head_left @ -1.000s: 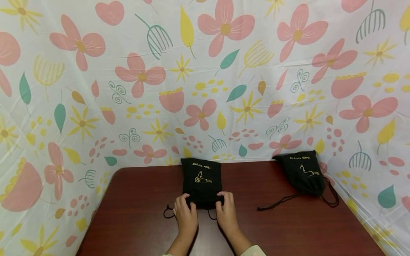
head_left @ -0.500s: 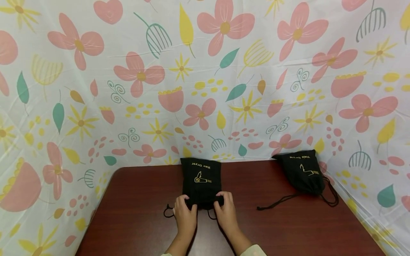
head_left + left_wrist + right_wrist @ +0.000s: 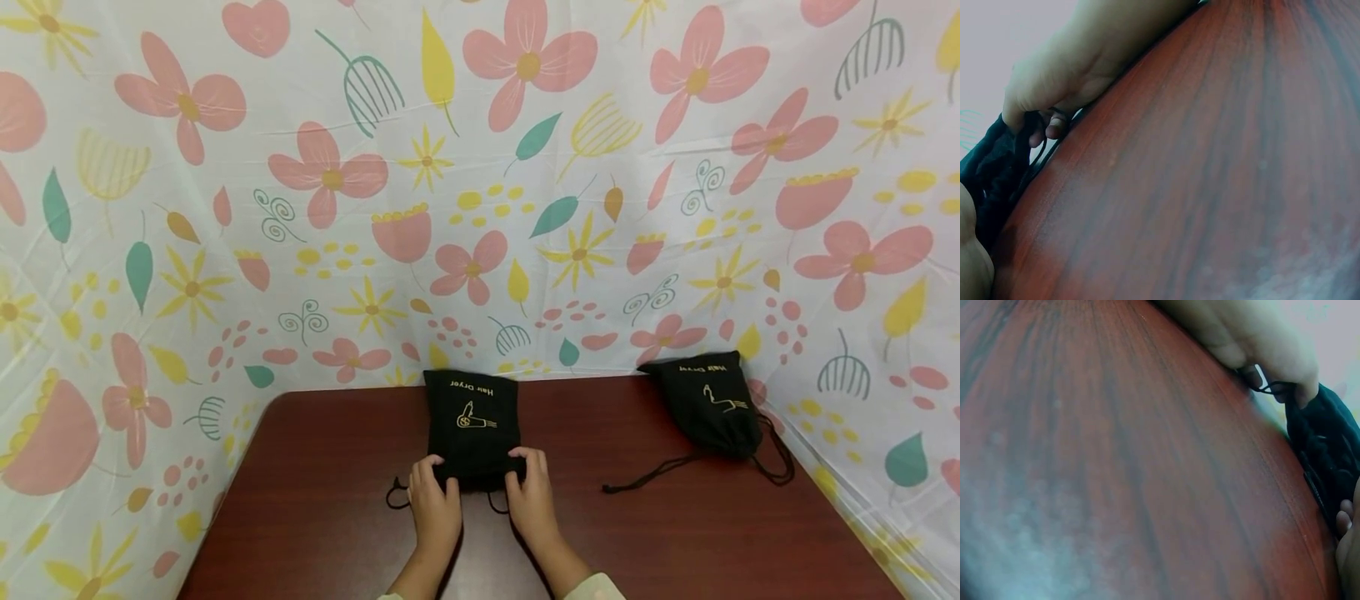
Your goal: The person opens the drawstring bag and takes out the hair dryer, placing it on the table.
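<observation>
A black cloth bag (image 3: pixel 474 429) with gold "Hair Dryer" print lies on the table, its near edge between two hands. The left hand (image 3: pixel 435 510) pinches the near left corner, and the right hand (image 3: pixel 531 504) pinches the near right corner, thumbs facing inward. Black cord loops show beside the left hand and between the hands. In the left wrist view dark cloth (image 3: pixel 1000 169) is gripped at the left edge. The right wrist view has the bag (image 3: pixel 1325 440) at its right edge, with a thin cord by the fingers.
A second black drawstring bag (image 3: pixel 708 408) lies at the back right of the brown table (image 3: pixel 337 467), its cords spread to the left and right. Behind and beside the table hangs a white cloth (image 3: pixel 480 333) printed with flowers and leaves.
</observation>
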Demonstrator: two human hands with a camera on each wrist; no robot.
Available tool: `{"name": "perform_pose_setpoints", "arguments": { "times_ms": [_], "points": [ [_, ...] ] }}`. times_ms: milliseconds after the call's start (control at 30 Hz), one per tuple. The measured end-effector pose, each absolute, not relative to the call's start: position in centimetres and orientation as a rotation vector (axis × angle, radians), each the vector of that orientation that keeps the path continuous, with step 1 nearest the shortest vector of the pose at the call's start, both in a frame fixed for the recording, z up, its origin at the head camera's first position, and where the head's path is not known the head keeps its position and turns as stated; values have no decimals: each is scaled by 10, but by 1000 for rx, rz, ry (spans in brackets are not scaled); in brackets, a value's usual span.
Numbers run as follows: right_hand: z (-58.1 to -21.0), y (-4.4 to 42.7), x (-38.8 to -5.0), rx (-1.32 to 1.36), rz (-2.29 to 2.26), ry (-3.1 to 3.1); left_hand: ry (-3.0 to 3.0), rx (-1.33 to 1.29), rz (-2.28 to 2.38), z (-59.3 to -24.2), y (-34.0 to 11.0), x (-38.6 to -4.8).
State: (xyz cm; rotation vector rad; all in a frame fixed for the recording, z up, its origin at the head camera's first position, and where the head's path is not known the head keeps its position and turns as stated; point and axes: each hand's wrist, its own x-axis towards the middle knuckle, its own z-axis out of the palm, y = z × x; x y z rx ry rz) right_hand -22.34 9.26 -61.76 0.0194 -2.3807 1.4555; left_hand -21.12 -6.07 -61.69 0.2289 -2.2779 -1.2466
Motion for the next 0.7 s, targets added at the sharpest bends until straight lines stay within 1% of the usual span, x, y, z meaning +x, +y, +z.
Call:
{"name": "perform_pose_setpoints", "arguments": {
  "times_ms": [700],
  "points": [
    [-618, 92, -222, -5, 1455, -2289, -2250, 214, -1331, -618, -64, -210]
  ]
}}
